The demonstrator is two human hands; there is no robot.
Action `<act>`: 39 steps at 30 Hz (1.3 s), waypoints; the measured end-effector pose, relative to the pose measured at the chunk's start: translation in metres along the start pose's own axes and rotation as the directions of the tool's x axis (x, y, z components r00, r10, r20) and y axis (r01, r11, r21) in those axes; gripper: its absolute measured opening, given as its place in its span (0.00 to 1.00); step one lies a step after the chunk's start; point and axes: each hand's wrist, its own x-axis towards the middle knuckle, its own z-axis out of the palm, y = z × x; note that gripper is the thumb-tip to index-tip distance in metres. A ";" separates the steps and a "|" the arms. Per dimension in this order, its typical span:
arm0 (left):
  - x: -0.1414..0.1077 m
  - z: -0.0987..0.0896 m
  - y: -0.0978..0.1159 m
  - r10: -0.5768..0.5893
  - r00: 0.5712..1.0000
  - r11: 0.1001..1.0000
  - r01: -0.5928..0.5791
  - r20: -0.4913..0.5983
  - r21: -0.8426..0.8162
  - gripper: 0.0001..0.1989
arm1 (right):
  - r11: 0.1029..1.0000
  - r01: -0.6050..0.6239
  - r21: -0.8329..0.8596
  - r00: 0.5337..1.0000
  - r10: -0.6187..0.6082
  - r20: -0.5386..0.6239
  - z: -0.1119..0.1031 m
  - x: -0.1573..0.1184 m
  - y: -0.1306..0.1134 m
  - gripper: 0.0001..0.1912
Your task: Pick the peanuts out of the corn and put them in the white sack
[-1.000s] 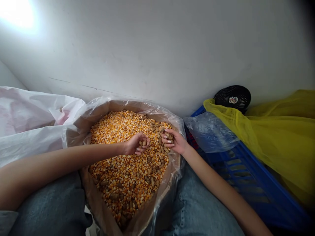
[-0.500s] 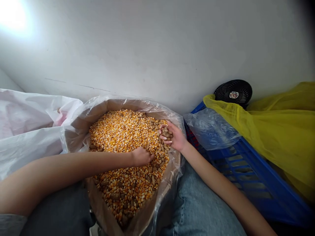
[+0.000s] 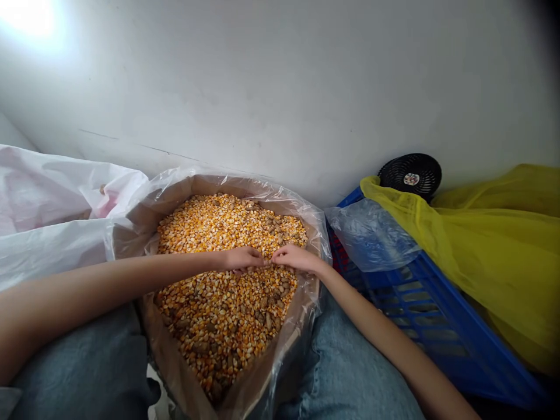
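Corn kernels [image 3: 210, 227] mixed with brown peanuts in their shells [image 3: 269, 321] fill a sack lined with clear plastic [image 3: 301, 318]. Over the middle of the corn, my left hand [image 3: 245, 258] has its fingers pinched together at their tips. Facing it from the right, my right hand [image 3: 292, 256] is palm down with its fingers closed. The fingertips of both hands nearly meet just above the kernels. Whatever lies between or under the fingers is too small or hidden to name.
White plastic bags [image 3: 52, 192] lie on the left. To the right are a blue crate [image 3: 455, 332] with a clear plastic bag [image 3: 376, 236] over its edge, yellow netting [image 3: 503, 251] and a black fan [image 3: 411, 175]. A pale wall [image 3: 262, 87] stands behind.
My right hand has turned palm down and moved lower and left; the peanuts in its palm no longer show. My left hand has risen slightly and moved a little left.
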 end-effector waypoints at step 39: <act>-0.013 -0.024 0.013 0.017 0.999 0.810 0.011 0.042 -0.586 0.11 | 0.868 -0.223 -0.443 0.946 0.082 -0.314 0.000 -0.005 -0.001 0.08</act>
